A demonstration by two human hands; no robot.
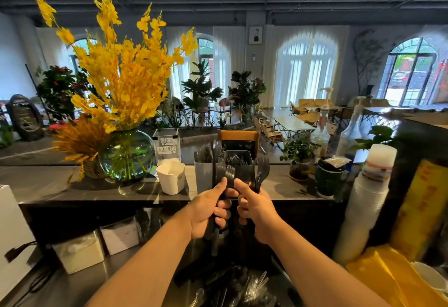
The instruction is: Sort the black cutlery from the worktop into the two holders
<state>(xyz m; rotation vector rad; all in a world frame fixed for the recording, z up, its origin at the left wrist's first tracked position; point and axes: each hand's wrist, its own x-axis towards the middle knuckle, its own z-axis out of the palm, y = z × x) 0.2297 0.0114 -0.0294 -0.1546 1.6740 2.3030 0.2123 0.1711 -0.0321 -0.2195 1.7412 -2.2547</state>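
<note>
My left hand (pixel 210 207) grips a bundle of black forks (pixel 226 171), prongs up, handles hanging below the fist. My right hand (pixel 254 209) holds more black cutlery (pixel 262 171), its tops fanning up to the right. Both hands are side by side in front of two grey holders on the raised counter: the left holder (pixel 203 175) and the right holder (pixel 238 161), each with black cutlery standing in it. A pile of loose black cutlery (pixel 232 287), some of it in clear wrap, lies on the lower worktop between my forearms.
A white cup (pixel 171 177) and a glass vase of yellow flowers (pixel 127 155) stand left of the holders. A small potted plant (pixel 299 158), dark paper cup (pixel 328 177), syrup bottles and a stack of plastic cups (pixel 368 197) crowd the right. White napkin boxes (pixel 80 251) sit below left.
</note>
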